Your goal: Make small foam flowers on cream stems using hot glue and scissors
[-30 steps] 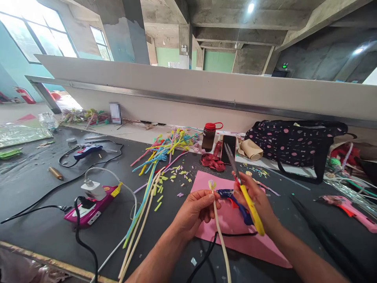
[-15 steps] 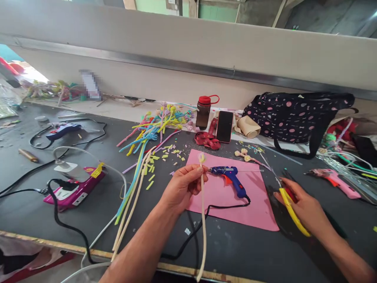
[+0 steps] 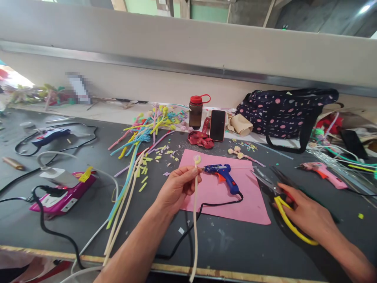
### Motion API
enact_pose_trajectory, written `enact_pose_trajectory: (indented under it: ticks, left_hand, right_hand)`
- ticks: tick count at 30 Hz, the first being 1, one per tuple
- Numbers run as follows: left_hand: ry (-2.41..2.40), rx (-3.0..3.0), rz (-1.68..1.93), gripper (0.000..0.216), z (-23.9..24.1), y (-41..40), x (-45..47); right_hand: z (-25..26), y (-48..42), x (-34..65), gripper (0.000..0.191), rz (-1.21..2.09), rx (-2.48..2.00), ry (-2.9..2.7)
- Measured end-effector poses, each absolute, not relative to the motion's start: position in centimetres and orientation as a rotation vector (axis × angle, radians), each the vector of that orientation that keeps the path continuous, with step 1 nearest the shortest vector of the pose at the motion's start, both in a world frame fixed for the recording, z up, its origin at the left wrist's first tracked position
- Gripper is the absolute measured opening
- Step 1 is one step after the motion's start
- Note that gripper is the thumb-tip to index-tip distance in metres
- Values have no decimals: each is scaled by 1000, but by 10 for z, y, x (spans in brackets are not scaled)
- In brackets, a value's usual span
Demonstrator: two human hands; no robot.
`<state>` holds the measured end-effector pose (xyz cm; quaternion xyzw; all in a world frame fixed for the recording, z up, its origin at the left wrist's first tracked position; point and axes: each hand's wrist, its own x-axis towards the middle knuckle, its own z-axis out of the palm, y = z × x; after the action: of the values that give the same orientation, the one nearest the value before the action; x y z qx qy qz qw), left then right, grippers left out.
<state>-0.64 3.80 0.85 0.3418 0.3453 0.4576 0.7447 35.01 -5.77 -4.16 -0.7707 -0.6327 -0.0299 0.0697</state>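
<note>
My left hand point(image 3: 184, 181) pinches a long cream fuzzy stem, likely a pipe cleaner point(image 3: 195, 224), upright just below its top. A small pale yellow and lilac bud point(image 3: 197, 159) sits at that top end. The stem hangs down past the table's front edge. At the right, my right hand point(image 3: 306, 212) is closed around the handles of scissors point(image 3: 287, 220) with yellow and red grips, low over the dark table. Their blades point away to the left. Behind my left hand, a blue glue gun point(image 3: 222, 173) lies on a pink sheet point(image 3: 212, 216).
Colourful fuzzy stems point(image 3: 144, 133) and cut bits lie left of centre. A purple power strip point(image 3: 66, 194) trails cords. Farther back are a bottle point(image 3: 195, 114), a phone point(image 3: 217, 125) and a dark patterned bag point(image 3: 279, 116). A pink glue gun point(image 3: 324, 175) lies at right.
The scissors have tilted and spread, and my right hand has shifted slightly right and down. My left hand still holds the stem upright. The whole view has shifted a little.
</note>
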Motion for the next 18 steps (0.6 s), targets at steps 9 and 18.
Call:
enact_pose_trajectory:
  ticks: [9,18]
  left_hand:
    - [786,749,985,15,12,38,-5]
    - [830,734,990,19,13,38,-5]
  right_hand:
    - [-21,-47,367,58,110,-2220,-2207]
    - [-17,-46,363,54,22,-2191,-2322]
